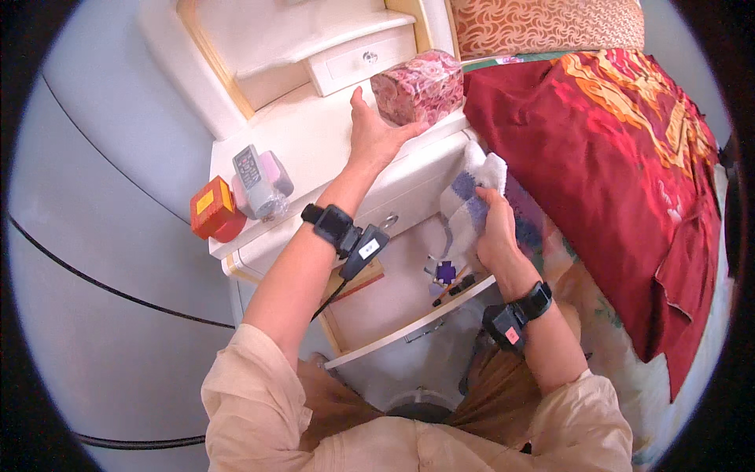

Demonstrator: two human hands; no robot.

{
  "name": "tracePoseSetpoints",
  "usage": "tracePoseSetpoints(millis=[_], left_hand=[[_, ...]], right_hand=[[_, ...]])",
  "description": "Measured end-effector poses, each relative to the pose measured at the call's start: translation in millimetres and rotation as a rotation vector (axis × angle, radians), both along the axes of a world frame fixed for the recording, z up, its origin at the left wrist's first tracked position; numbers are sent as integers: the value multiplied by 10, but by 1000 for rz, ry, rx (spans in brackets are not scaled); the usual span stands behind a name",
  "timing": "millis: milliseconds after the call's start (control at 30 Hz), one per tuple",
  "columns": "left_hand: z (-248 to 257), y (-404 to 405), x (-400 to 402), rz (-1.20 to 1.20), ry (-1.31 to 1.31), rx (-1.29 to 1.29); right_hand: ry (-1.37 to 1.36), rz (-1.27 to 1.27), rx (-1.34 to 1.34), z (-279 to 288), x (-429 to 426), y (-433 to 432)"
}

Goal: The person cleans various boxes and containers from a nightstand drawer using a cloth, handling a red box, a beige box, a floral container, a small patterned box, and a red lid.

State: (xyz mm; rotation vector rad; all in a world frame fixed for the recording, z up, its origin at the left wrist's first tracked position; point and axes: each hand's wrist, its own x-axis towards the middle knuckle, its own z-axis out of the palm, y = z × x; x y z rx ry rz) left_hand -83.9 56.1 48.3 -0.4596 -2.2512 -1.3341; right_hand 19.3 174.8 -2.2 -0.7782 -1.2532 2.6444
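On the white dressing table, a box with a pink rose print lies near the right end. My left hand is spread at its near left corner. The thumb reaches along the box's lower front edge, and the visible fingertips stand apart from its left side. A white and blue cloth hangs from my right hand, pinched between thumb and fingers. The cloth dangles over the right part of a pulled-out drawer.
Inside the drawer lie a flat book-like item, a purple item and a thin brush-like stick. A red-orange box and a grey-capped bottle stand at the table's left end. A red patterned cloth covers the bed at right.
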Motion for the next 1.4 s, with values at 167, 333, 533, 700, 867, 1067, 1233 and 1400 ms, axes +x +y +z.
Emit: tracePoseSetpoints(millis=[167,333,533,700,867,1067,1233,1400], left_hand=[[-94,-44,-290,-70,55,-34],[-38,-54,-258,-118,117,-34],[160,-116,125,-245,-116,298],[4,-240,700,-204,-88,176],[-458,-541,1232,-276,-248,162],[-915,-917,1472,-378,-278,-314],[-930,-804,1634,-414,-346,120],[-979,-810,1884,-343,-283,-157]], right_hand=[[99,15,-136,34,93,-61],[189,127,-232,82,165,-80],[217,40,-272,196,187,-82],[508,-124,-107,151,216,-129],[1218,97,928,-105,326,-314],[1053,434,1332,-133,487,-432],[1052,271,1864,-69,607,-370],[1138,457,1889,-28,840,-516]])
